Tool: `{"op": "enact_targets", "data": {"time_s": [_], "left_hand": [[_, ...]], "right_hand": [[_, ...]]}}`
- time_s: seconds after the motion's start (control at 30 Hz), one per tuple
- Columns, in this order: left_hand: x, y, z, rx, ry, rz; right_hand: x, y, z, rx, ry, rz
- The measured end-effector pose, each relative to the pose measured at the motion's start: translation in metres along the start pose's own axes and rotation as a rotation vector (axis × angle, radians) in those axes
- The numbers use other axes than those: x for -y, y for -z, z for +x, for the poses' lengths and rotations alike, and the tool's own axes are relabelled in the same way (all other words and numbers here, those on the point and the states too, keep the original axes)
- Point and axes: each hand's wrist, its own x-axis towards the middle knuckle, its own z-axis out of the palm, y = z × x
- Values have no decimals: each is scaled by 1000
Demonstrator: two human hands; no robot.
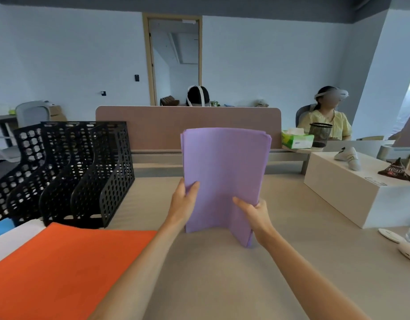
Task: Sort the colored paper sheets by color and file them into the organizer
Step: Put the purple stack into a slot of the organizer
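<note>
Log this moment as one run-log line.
purple stack: held upright | left hand: grips left edge | right hand: grips right edge | organizer: no sheets visible | orange sheets: flat on desk

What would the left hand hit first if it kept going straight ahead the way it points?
Probably the divider at the far edge of the desk. The left hand grips the purple sheets, and only bare desk seems to lie before it, though depth is unclear.
</note>
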Motion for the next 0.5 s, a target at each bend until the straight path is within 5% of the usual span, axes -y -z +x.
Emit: {"op": "enact_targets", "data": {"time_s": [0.13, 0.27, 0.5], "left_hand": [[-10, 9, -4, -101, -63, 9], [-2, 8, -17, -14, -65, 193], [-44, 60, -31, -220, -263, 183]], "right_hand": [[5, -7, 3, -44, 54, 11], [-1, -19, -6, -113, 62, -36], [20, -72, -13, -38, 146, 20]]}}
